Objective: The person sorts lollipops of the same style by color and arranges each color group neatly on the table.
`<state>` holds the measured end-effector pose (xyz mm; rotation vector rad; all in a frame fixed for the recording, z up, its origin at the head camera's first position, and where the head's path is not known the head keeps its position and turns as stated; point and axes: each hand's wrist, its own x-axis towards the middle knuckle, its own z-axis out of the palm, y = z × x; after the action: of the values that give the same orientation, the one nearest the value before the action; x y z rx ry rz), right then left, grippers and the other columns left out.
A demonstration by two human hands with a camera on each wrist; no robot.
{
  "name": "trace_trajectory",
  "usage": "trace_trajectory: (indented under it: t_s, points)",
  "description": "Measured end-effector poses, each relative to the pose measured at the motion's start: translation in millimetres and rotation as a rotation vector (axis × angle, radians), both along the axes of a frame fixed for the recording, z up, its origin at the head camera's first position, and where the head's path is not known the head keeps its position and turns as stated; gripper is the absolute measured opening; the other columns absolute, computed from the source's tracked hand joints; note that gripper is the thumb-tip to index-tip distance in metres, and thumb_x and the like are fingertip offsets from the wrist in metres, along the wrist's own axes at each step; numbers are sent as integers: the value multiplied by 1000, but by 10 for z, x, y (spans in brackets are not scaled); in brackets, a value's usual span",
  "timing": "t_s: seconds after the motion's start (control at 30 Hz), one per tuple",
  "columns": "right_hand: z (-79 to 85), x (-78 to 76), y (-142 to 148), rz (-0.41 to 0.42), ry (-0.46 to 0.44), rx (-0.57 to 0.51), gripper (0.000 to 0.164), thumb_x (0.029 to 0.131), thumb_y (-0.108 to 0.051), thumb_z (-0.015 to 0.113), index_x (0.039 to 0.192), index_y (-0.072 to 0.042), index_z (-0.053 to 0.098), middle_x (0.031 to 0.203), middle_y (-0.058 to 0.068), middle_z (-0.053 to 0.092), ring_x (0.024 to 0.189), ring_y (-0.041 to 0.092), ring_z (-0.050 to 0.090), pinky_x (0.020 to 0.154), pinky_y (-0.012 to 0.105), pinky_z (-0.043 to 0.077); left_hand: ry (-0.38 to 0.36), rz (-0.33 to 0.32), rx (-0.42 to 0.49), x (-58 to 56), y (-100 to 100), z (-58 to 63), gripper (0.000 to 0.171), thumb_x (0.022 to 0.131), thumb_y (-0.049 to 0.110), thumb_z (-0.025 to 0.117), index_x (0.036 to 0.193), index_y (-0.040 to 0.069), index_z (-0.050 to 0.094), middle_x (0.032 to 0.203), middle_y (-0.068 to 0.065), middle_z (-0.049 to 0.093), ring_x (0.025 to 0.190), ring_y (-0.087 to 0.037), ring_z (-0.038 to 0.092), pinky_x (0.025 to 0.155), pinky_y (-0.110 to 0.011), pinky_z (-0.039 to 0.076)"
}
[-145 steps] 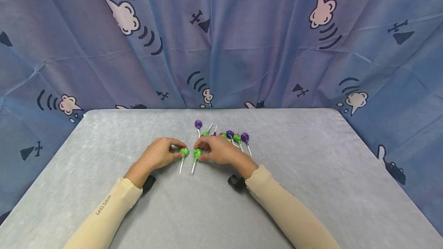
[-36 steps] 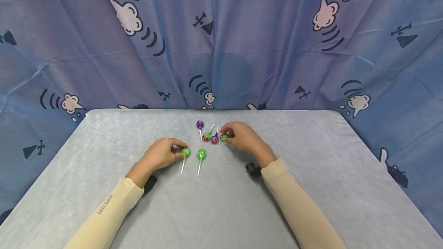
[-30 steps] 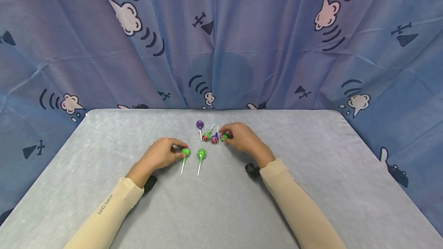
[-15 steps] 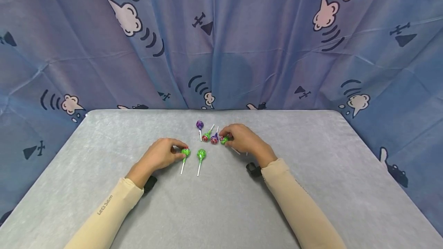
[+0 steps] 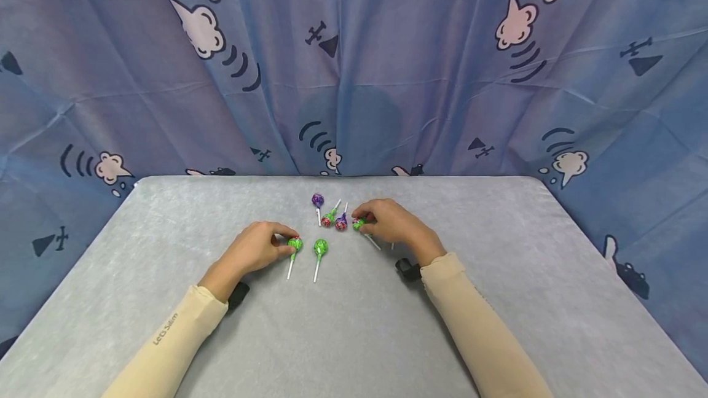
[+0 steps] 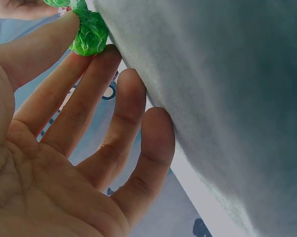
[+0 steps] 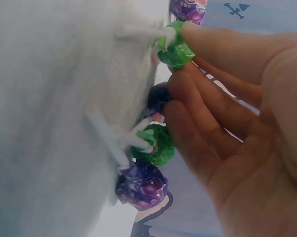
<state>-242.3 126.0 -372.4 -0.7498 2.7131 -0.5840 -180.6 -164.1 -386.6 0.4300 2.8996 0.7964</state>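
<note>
Green lollipop (image 7: 178, 53) in right hand's (image 5: 389, 220) pinch

Creased blue cartoon-print curtain (image 5: 365, 54) behind a grey table (image 5: 343, 343).

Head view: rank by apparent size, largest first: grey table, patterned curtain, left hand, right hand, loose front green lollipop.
1. Patterned curtain
2. Grey table
3. Left hand and right hand: look alike, unranked
4. Loose front green lollipop
</note>
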Motion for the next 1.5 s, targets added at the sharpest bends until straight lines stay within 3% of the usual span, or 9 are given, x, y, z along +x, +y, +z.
trace_trajectory:
  t_s: [0.5,1.1,1.5]
  points:
    - [-39,-41,3,-37,-45,-20,34,93,-21,71,127,-17,69,110,0,69,97,14,61,89,36,50,4,-5,-1,-11,-10,-5,29,85,23,78,114,19,76,112,-5,73,83,-14,59,70,-32,44]
    - [-63,-42,1,-27,-20,-32,36,90,-22,75,125,-16,70,111,1,71,99,16,62,91,38,50,-14,-7,-3,-10,-6,14,30,86,23,78,116,18,76,115,-7,73,84,-15,60,70,-33,45]
    - [-27,-29,24,-28,-52,-60,34,90,-21,74,124,-13,71,113,2,72,101,17,65,92,38,52,-16,-19,10,-31,-23,-4,31,86,24,77,117,17,75,114,-5,73,81,-13,59,69,-31,44]
